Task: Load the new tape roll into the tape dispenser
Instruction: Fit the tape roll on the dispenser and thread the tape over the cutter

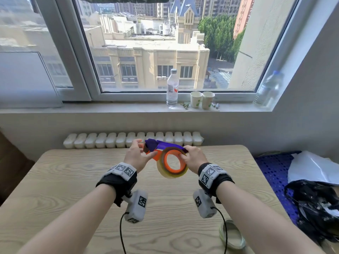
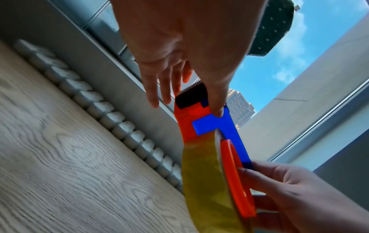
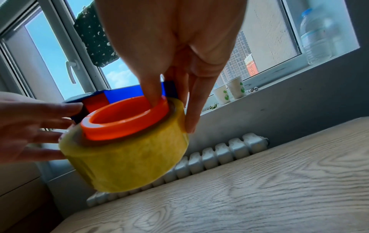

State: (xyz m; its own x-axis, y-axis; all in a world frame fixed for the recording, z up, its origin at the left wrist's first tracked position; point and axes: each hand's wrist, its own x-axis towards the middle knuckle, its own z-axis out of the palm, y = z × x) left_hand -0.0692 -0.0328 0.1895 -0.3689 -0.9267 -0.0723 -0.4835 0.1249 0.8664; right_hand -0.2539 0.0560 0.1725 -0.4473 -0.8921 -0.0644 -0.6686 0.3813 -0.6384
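Both hands hold the tape dispenser (image 1: 168,146) in the air above the wooden table (image 1: 73,180). It has a blue handle plate and an orange hub and front. The yellowish tape roll (image 1: 165,173) sits around the orange hub. My right hand (image 1: 189,155) pinches the tape roll (image 3: 127,162), thumb inside the hub and fingers on the outer face. My left hand (image 1: 140,154) holds the dispenser's front end (image 2: 207,127), thumb on the blue and orange face and fingers stretched behind it. The serrated blade edge peeks out past the black pad.
A spent clear roll ring (image 1: 232,235) lies at the table's near right. A white radiator (image 1: 132,140) runs behind the table. On the sill stand a water bottle (image 1: 172,88), two paper cups (image 1: 201,99) and another bottle (image 1: 269,88). A black bag (image 1: 315,204) lies to the right.
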